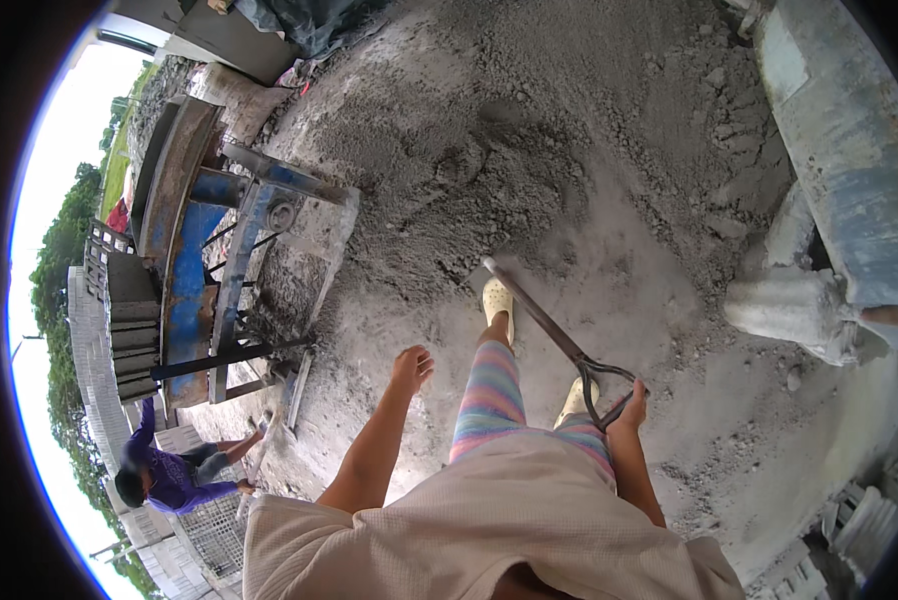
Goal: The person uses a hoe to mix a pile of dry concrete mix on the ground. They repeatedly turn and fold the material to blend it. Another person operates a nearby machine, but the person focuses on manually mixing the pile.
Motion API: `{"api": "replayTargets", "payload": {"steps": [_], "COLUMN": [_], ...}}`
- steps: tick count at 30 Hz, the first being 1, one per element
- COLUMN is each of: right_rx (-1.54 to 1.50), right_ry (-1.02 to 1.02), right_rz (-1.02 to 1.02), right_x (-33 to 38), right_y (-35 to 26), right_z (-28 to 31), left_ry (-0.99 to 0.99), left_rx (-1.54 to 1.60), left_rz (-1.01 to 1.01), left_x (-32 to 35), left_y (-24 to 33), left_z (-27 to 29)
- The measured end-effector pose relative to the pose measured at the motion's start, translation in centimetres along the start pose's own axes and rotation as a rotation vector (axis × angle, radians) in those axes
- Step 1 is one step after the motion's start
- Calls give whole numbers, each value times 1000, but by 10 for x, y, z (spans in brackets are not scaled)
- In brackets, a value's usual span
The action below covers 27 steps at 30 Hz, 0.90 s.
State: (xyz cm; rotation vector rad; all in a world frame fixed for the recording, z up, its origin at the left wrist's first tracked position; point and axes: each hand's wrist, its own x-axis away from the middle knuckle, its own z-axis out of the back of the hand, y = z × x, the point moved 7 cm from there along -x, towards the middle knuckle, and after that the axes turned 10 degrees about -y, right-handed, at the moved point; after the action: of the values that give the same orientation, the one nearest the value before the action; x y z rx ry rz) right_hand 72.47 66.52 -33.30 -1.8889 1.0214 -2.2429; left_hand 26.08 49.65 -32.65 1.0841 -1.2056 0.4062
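Head view: sandy ground beside a blue block machine; right hand grips shovel, left hand loose, empty.

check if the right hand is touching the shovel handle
Touching. The head view shows the right hand wrapped around the D-shaped grip of the shovel, fingers closed on it. The left hand hangs free, apart from it.

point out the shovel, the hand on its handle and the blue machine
shovel (544, 320), head view, middle of the long shaft
right hand (631, 408), head view, fingers closed on the shovel's D-grip
blue machine (187, 262), head view, its blue painted side panel
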Motion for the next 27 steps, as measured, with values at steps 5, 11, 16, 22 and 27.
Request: {"api": "replayTargets", "payload": {"steps": [5,11,16,22,27], "right_rx": [228,207,280,241,186], "right_ry": [155,259,450,532,527], "right_rz": [62,8,31,-4,29], "right_x": [29,74,55,-25,-65], "right_y": [-21,-55,-52,-41,0], "right_z": [-6,-51,-42,4,60], "left_ry": [-220,-198,-49,-170,-32], "left_rx": [-155,-154,213,573,471], "left_rz": [63,413,674,564,602], "left_x": [-113,-199,-248,-365,-359], "left_y": [60,5,-51,-135,-156], "left_z": [-77,-176,-216,-229,-232]}}
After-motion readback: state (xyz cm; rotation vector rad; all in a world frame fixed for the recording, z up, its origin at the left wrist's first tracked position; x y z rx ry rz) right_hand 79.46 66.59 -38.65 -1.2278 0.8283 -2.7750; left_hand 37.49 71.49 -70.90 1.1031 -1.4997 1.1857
